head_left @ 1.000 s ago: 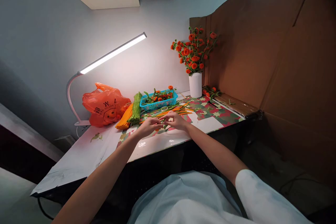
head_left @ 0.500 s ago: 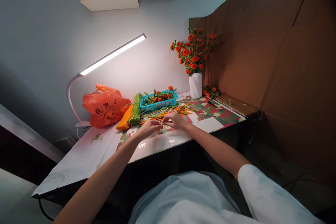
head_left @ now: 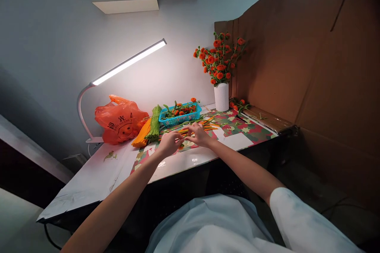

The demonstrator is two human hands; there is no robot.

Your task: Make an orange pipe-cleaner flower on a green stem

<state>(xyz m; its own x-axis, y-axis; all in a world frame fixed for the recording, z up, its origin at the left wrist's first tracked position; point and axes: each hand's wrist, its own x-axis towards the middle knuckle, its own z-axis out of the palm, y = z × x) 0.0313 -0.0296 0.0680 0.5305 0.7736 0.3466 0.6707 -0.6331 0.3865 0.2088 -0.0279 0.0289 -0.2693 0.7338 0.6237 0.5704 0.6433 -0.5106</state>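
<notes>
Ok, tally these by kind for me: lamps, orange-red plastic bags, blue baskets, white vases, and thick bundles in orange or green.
Lamp: 1
Plastic bag: 1
Basket: 1
Vase: 1
Bundles: 2, orange bundle and green bundle
Total: 6

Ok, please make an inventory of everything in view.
Desk lamp: 1, white, rear left
Plastic bag: 1, red, by lamp
Pipe-cleaner bundles: 2, orange and green, beside bag
Basket: 1, turquoise, rear centre
Vase: 1, white, right of basket
Flowers: many, orange, in vase, basket, beside vase
Loose stems: several, orange, green, before basket
Camouflage sheet: 1, multicoloured, on table
Table: 1, white, below
Cardboard panel: 1, brown, right
Wall unit: 1, cream, black, above
Shirt: 1, pale, bottom
Left hand: 1, bare, over sheet
Right hand: 1, bare, over sheet
</notes>
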